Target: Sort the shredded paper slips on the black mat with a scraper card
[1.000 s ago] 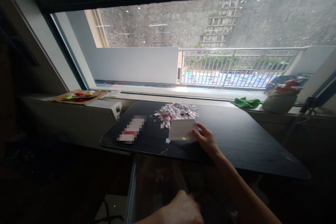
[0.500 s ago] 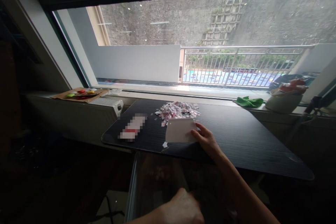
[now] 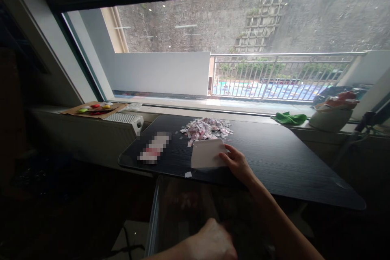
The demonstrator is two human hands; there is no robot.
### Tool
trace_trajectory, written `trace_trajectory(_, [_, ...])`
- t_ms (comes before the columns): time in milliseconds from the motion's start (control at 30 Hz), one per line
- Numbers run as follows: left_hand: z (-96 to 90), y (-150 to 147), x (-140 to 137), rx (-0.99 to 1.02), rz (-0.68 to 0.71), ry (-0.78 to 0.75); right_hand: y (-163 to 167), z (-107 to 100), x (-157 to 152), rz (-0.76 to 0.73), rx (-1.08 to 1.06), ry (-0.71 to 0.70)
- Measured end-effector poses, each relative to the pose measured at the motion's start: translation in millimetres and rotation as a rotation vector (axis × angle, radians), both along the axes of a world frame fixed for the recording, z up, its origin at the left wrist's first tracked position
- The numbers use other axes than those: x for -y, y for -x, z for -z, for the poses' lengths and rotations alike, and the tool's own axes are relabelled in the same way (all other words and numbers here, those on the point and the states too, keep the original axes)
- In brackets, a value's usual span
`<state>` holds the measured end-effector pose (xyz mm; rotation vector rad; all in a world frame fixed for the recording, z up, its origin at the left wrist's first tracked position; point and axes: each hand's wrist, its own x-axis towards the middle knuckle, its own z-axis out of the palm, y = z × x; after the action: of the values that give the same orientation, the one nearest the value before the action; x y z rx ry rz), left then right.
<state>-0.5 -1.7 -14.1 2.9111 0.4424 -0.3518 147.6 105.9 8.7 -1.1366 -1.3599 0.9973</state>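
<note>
Fingers [image 3: 226, 157] of the right hand [image 3: 239, 165] are gripping the right edge of a thin, smooth white panel [image 3: 207, 154], the thumb lying across its near face. Roughly rectangular, with rounded upper corners, the panel is leaning just in front of a loose heap of paper scraps [image 3: 205, 128]; whether its lower edge is touching the black, finely grained tabletop [image 3: 274, 154], I cannot tell. Those scraps are piling up as small angular flakes in white, grey and faint pink, a few scattering toward the left. One pale paper piece [image 3: 188, 174] is lying alone near the front edge. Below that edge, the left hand [image 3: 211, 237] is showing its blurred back; its fingers are hiding from view, so I cannot tell whether they are clenching or holding anything. To its left, a clear-walled container [image 3: 152, 217] is presenting a straight, glossy rim. Farther left on the tabletop, a pixelated pinkish strip [image 3: 154, 147] is lying at a slant. By the window, a crumpled green cloth [image 3: 289, 119] is resting in soft folds.
</note>
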Motion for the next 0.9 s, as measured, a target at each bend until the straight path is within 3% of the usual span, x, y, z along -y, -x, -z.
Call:
trace_trajectory(233, [-3.5,1,1,0.013,0.004,0.000,-2,-3,4,-0.186,-0.026,0.053])
trace_trajectory(400, [-11.8,0,2,-0.032,0.001,-0.004,1,-4,7,-0.188,-0.060,0.064])
trace_trajectory(500, [-7.9,-2,1,-0.034,-0.004,-0.001,-4,-3,3,-0.086,-0.098,0.026])
trace_trajectory(633, [-3.8,-3,-1,-0.042,-0.037,-0.010,-23,-4,-11,0.312,-0.119,-0.050])
trace_trajectory(700, [-8.2,-4,0,-0.060,-0.028,-0.011,-29,-4,-17,0.434,-0.110,-0.066])
trace_trajectory(767, [-15.7,-4,0,-0.084,-0.015,-0.004,-29,-4,-19,0.447,-0.095,-0.091])
trace_trajectory(900, [-26.6,-5,1,-0.143,-0.019,0.007,-16,0,-14,0.317,-0.017,-0.148])
